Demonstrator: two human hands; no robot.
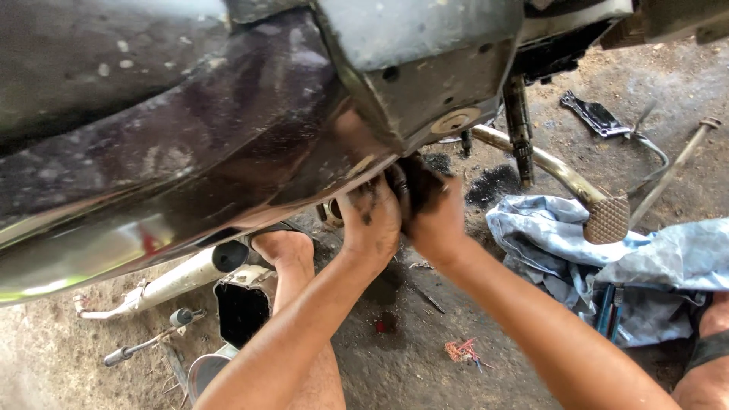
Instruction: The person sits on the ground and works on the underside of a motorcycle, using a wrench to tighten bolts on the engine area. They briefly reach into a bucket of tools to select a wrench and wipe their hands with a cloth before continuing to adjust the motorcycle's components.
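Head view, underside of a vehicle body. The left hand (pixel 370 220) and right hand (pixel 438 224) meet side by side just below the body panel (pixel 190 152), both wrapped closely about a dark, grease-caked part (pixel 414 186) that sits between them and slightly above, at about 12 o'clock of the knuckles; fingers are curled tight on it, smeared black. The part looks rounded and ribbed, matt black with grime; its exact kind cannot be told, since the hands cover most of it. The panel is glossy dark painted metal, dented and spotted; at 1 o'clock of the hands a grey boxed bracket (pixel 425 68) shows a round hole and a pale washer. At 3 o'clock lies a crumpled blue-white cloth (pixel 547 235), with a brass-coloured lever ending in a cross-hatched rubber foot pad (pixel 606 220) over it. At 8 o'clock a chromed cylindrical pipe (pixel 190 273) rests on the dirt floor (pixel 402 364), oil-stained and gritty, beside a black open-topped container (pixel 241 307).
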